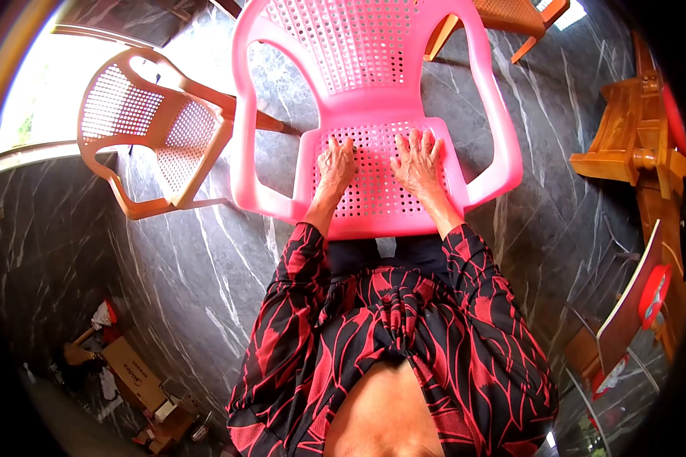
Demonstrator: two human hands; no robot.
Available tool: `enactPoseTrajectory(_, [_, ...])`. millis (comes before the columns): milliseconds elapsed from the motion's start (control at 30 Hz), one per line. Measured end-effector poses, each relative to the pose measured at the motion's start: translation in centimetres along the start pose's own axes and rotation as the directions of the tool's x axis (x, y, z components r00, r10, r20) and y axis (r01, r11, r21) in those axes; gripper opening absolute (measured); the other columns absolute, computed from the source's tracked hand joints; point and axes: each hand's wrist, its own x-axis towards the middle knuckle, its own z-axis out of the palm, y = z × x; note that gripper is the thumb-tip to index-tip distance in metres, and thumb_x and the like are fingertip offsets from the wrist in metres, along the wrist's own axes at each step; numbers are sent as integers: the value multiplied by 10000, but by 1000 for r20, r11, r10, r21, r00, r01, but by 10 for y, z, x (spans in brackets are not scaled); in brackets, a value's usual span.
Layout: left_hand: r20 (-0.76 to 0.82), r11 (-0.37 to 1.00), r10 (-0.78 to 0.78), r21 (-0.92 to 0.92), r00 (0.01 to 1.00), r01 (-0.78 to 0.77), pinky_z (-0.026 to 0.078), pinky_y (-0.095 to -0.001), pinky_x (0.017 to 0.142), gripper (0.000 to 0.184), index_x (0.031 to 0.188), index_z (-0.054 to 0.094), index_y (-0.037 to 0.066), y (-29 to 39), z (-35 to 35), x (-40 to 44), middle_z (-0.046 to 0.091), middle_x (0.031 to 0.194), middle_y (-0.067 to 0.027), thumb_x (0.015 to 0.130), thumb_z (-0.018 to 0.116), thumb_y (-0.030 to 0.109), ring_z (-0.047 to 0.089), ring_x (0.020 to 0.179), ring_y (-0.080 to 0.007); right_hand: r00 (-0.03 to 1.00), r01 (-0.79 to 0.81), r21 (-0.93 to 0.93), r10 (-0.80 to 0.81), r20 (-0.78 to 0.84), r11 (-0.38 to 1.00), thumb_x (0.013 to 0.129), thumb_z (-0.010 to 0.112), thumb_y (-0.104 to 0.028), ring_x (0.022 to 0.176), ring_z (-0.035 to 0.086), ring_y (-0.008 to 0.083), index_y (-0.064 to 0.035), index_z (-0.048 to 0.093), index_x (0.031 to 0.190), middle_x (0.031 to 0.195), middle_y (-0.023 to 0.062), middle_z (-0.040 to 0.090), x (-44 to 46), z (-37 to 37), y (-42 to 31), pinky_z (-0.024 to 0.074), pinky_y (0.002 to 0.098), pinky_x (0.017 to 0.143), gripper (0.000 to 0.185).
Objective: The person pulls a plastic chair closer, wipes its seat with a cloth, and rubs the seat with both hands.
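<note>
A pink plastic armchair [385, 226] with a perforated seat and back stands directly in front of me, its seat facing up. My left hand [337, 166] rests palm down on the left part of the seat, its fingers pointing toward the backrest and slightly bent. On the right part of the seat lies my right hand [418, 162], with its fingers spread flat over the holes. Neither hand holds anything. Both armrests curve around outside my hands, and a gap of bare seat separates the two.
A brown plastic armchair [193, 152] is close on the left; part of another brown chair [511, 17] shows behind. Wooden furniture [613, 145] and a small table [631, 305] stand at right. A cardboard box [133, 373] and clutter sit at lower left on the dark marbled floor [198, 266].
</note>
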Motion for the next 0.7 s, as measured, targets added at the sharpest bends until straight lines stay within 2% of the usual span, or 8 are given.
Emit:
enactPoseTrajectory(133, [24, 998, 60, 5, 998, -61, 516, -490, 574, 128, 902, 590, 79, -3, -2, -9, 594, 891, -264, 849, 599, 195, 651, 671, -389, 1000, 1, -10, -1, 5, 1000, 909, 497, -406, 1371, 247, 500, -100, 461, 1396, 1462, 256, 356, 0, -1, 0, 133, 704, 1079, 577])
enactPoseTrajectory(200, [41, 995, 88, 52, 995, -90, 521, -470, 567, 150, 906, 568, 79, -5, -3, -15, 557, 886, -226, 784, 645, 120, 645, 663, -361, 1000, -7, -12, 7, 21, 1000, 907, 497, -406, 1373, 244, 500, -102, 455, 1401, 1466, 253, 353, 1, -1, 0, 130, 701, 1081, 582])
enactPoseTrajectory(233, [38, 995, 86, 55, 996, -88, 521, -470, 567, 150, 906, 568, 79, -7, -3, -19, 557, 886, -226, 784, 645, 120, 645, 663, -361, 1000, -3, -10, 4, 18, 1000, 907, 497, -406, 1373, 244, 500, -102, 455, 1401, 1466, 253, 353, 1, -1, 0, 130, 701, 1081, 582])
enactPoseTrajectory(333, [165, 989, 131, 47, 978, -141, 511, -486, 575, 121, 918, 561, 75, -9, -11, -32, 554, 901, -237, 830, 599, 151, 635, 681, -366, 1000, -7, -14, 7, 28, 1000, 905, 498, -404, 1373, 242, 502, -104, 451, 1406, 1467, 252, 352, 1, 1, 1, 124, 701, 1083, 585])
enactPoseTrajectory(500, [122, 981, 195, -29, 973, -193, 494, -480, 575, 104, 912, 557, 78, -13, -19, -55, 559, 913, -229, 830, 561, 142, 626, 680, -361, 999, -9, -1, 9, 35, 1000, 902, 498, -403, 1371, 239, 509, -99, 448, 1405, 1474, 253, 344, 1, 8, 3, 112, 704, 1084, 590])
enactPoseTrajectory(567, [126, 980, 194, -75, 973, -186, 489, -493, 598, 82, 924, 553, 94, -14, -20, -62, 553, 869, -235, 880, 502, 140, 605, 681, -379, 1000, -11, -12, 11, 26, 1000, 903, 508, -403, 1372, 244, 498, -106, 453, 1403, 1469, 239, 351, 1, 8, 3, 128, 699, 1084, 584])
enactPoseTrajectory(633, [110, 976, 191, -130, 975, -177, 483, -496, 602, 79, 916, 550, 90, -16, -21, -74, 543, 866, -230, 887, 515, 155, 592, 673, -376, 1000, -15, -23, 15, 19, 1000, 904, 517, -403, 1372, 248, 488, -113, 457, 1401, 1463, 224, 358, 0, 6, 2, 144, 694, 1084, 579])
enactPoseTrajectory(700, [2, 963, 241, -122, 970, -239, 484, -490, 594, 85, 914, 560, 96, -17, -20, -82, 552, 881, -219, 888, 540, 174, 603, 688, -370, 1000, -8, -33, 9, 21, 999, 907, 515, -407, 1375, 247, 485, -116, 453, 1406, 1469, 219, 355, 0, 2, 2, 147, 692, 1085, 581])
